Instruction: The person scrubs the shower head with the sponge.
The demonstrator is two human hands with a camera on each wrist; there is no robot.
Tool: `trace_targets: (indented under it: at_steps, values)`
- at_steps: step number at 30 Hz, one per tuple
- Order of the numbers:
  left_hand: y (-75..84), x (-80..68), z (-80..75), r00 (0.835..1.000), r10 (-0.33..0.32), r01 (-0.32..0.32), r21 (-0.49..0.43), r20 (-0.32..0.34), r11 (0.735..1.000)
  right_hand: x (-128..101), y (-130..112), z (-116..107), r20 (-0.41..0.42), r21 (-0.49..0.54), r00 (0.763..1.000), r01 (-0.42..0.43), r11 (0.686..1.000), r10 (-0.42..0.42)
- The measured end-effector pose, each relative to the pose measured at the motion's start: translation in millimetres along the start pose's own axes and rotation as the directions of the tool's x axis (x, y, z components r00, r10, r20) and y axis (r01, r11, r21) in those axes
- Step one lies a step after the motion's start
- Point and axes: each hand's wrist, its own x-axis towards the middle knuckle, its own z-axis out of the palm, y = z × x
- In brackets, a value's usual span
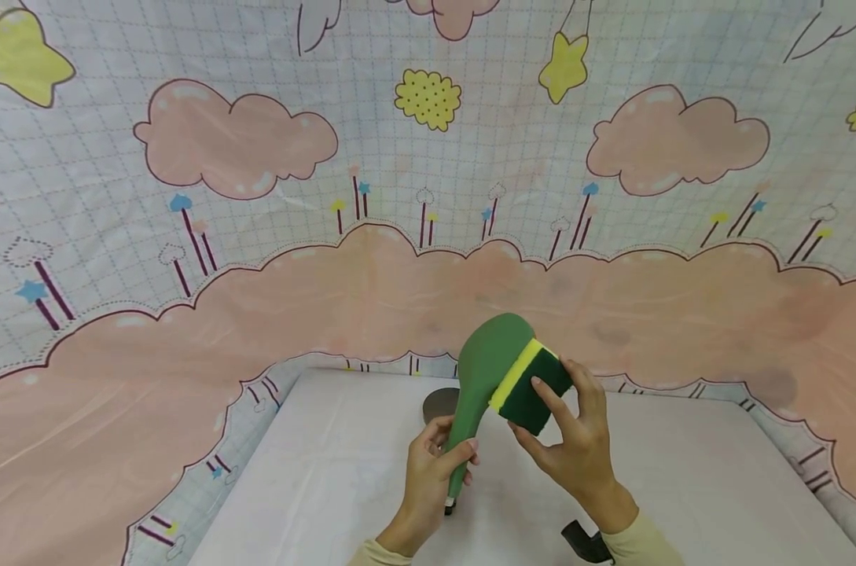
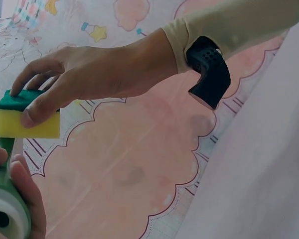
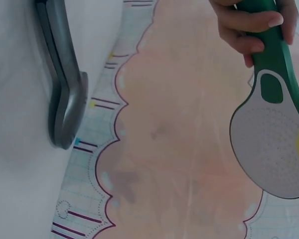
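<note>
A green handheld shower head [image 1: 494, 354] is held up above the table with its head end upward. My left hand [image 1: 431, 464] grips its handle, fingers and thumb wrapped round it. The pale face of the shower head [image 3: 269, 139], dotted with small holes, shows in the right wrist view. My right hand [image 1: 576, 440] holds a yellow sponge with a dark green scouring side [image 1: 537, 389], pinching it between thumb and fingers. The sponge's yellow side lies right at the shower head's edge in the head view. In the left wrist view, the sponge [image 2: 30, 124] overlaps the handle's far end.
A grey, long-handled thing [image 3: 70, 94] lies on the white table [image 1: 314, 456]; its round end [image 1: 438, 403] shows behind my left hand. A black bent camera mount [image 1: 585, 542] sits at the right wrist. Cloud-patterned cloth [image 1: 244, 149] rises behind the table.
</note>
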Motion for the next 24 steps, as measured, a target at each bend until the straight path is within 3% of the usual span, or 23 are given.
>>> trace_targets:
  at_steps: [13, 24]
  values:
    - [5.8, 6.7, -10.6, 0.999, -0.005, 0.002, 0.053, 0.049, 0.999, 0, 2, -1, 0.032, -0.005, 0.999, 0.007, 1.0, -0.006]
    - [5.5, 16.4, -33.6, 0.983, 0.058, -0.074, 0.087, 0.175, 0.993, 7, 7, -9, 0.043, 0.087, 0.999, -0.008, 0.996, 0.005]
